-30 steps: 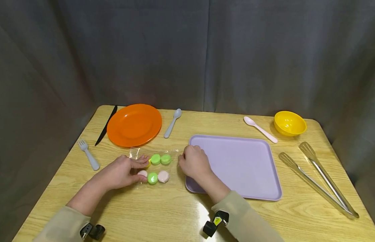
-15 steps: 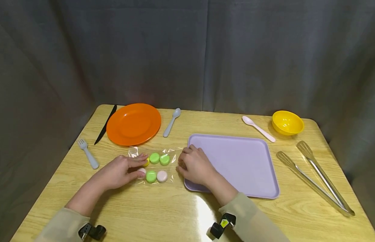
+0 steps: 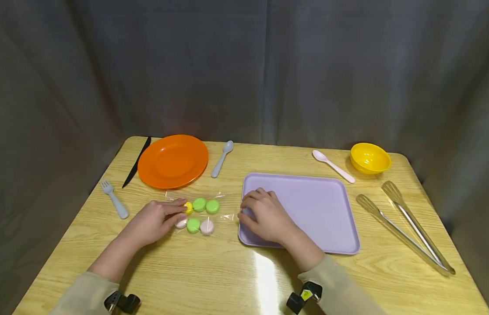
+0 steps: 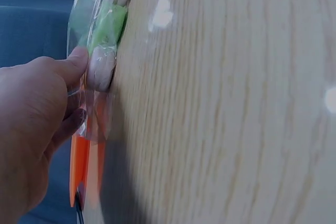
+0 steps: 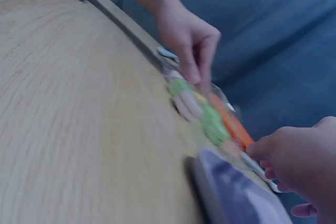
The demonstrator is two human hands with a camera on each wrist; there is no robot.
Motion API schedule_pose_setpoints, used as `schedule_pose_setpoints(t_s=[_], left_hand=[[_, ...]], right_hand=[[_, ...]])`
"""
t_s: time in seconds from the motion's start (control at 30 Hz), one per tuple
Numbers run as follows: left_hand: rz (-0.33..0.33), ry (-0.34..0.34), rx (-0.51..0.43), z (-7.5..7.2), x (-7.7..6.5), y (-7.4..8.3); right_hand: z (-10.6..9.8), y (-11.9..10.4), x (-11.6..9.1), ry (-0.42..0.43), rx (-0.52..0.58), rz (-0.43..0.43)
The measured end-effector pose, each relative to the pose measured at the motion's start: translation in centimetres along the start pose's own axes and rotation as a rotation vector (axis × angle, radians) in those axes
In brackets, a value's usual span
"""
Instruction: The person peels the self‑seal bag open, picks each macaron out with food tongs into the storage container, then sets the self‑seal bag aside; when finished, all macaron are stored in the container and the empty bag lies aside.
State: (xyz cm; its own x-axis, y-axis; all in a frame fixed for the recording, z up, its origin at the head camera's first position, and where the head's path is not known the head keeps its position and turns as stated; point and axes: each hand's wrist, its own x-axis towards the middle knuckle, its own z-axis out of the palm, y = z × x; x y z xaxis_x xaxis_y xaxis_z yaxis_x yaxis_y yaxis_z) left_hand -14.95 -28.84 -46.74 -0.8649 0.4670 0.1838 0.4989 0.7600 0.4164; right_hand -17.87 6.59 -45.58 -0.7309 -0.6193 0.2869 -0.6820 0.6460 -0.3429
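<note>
A clear plastic bag (image 3: 220, 217) with two rows of macarons lies left of the lilac tray (image 3: 307, 210). The back row has a yellow macaron (image 3: 188, 208) and two green ones; in front, a green macaron (image 3: 193, 225) sits between two pale pink ones. My left hand (image 3: 153, 221) pinches the bag's left end between thumb and fingers, and the left wrist view shows the thumb (image 4: 77, 59) against the plastic. My right hand (image 3: 268, 214) hovers over the tray's left side, fingers loosely bent, holding nothing visible. It stands apart from the macarons.
Behind the bag are an orange plate (image 3: 173, 162), a black knife (image 3: 137, 162) and a grey spoon (image 3: 222, 159). A grey fork (image 3: 115, 200) lies far left. Metal tongs (image 3: 406, 227), a pink spoon (image 3: 333, 166) and a yellow bowl (image 3: 370, 158) are right.
My right hand has drawn away from the bag's right end, moving right over the tray, and its fingers have loosened. My left hand stays at the bag's left end.
</note>
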Motion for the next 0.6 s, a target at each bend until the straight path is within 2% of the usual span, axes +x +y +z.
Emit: schedule_pose_setpoints(t_s=[0.13,0.37,0.6], left_hand=[[0.01,0.022,0.007,-0.3,-0.1,0.3],[0.059,0.062,0.084,-0.9,-0.1,0.7],[0.098,0.139,0.108,-0.6,-0.3,0.8]], right_hand=[[-2.7,1.7,-2.0,0.064,0.015,0.002],[-7.8,5.5,-6.3,0.149,0.032,0.079],[-11.5,8.7,-10.4,0.188,0.059,0.154]])
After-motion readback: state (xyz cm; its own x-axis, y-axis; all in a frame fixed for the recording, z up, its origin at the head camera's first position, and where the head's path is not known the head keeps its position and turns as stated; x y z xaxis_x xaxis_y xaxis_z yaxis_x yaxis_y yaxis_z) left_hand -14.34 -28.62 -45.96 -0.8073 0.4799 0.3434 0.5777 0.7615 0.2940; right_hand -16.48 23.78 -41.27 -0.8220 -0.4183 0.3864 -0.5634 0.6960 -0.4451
